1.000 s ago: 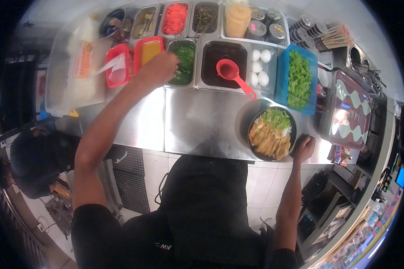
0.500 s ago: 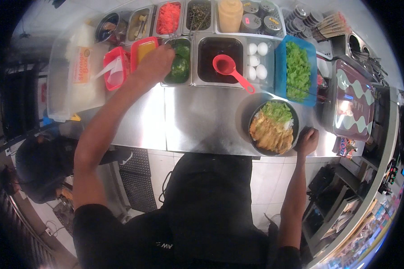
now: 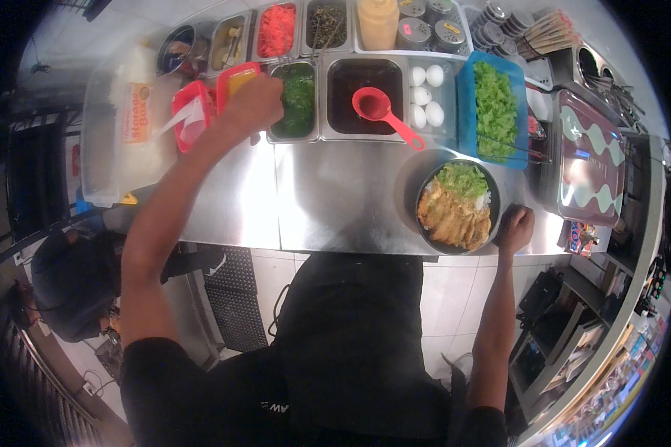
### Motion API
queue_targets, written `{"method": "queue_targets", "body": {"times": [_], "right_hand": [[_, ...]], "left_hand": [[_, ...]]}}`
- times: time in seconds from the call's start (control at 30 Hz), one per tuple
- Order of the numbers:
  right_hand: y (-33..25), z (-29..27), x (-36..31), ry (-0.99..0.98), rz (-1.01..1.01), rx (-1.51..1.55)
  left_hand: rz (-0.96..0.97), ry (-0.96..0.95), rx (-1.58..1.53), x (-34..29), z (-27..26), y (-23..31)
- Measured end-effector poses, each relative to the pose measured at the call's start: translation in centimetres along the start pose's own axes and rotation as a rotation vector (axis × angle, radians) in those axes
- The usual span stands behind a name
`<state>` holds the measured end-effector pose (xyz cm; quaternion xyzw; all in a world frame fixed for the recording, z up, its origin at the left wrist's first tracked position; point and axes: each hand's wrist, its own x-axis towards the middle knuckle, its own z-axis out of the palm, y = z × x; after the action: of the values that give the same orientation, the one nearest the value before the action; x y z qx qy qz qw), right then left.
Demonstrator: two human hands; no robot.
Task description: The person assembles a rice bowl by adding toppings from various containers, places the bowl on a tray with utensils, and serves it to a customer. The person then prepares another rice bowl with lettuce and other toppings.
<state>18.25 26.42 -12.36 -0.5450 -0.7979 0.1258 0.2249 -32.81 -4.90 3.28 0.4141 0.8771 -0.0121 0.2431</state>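
My left hand is closed over the edge between a red tub with yellow contents and a steel pan of chopped greens. Whatever its fingers hold is hidden beneath the hand. At the counter's front edge, my right hand rests as a fist, with nothing visible in it. Just left of that fist stands a dark bowl, filled with sliced fried cutlet, shredded lettuce and some white rice.
A red ladle lies across a pan of dark sauce. Eggs and a blue lettuce tub stand right of it. A patterned lidded box is farther right. Another person in dark clothes is low at left.
My left hand has drawn slightly left and nearer, away from the greens. My right fist stays beside the bowl. The whole view has shifted a little.
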Motion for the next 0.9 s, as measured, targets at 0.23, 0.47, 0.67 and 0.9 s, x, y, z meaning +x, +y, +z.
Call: {"method": "queue_targets", "body": {"times": [0.23, 0.47, 0.67, 0.9], "right_hand": [[0.4, 0.2, 0.1, 0.034, -0.04, 0.013], [1.4, 0.5, 0.3, 0.013, -0.028, -0.021], [2.0, 0.7, 0.2, 0.026, -0.039, -0.008], [-0.1, -0.3, -0.1, 0.001, -0.012, 0.047]], "left_hand": [[0.033, -0.034, 0.02, -1.8, -0.3, 0.6], [0.186, 0.129, 0.03, -3.1, 0.8, 1.1], [0.327, 0.125, 0.196, -2.6, 1.0, 0.1], [0.2, 0.091, 0.054, -2.2, 1.3, -0.3]]}}
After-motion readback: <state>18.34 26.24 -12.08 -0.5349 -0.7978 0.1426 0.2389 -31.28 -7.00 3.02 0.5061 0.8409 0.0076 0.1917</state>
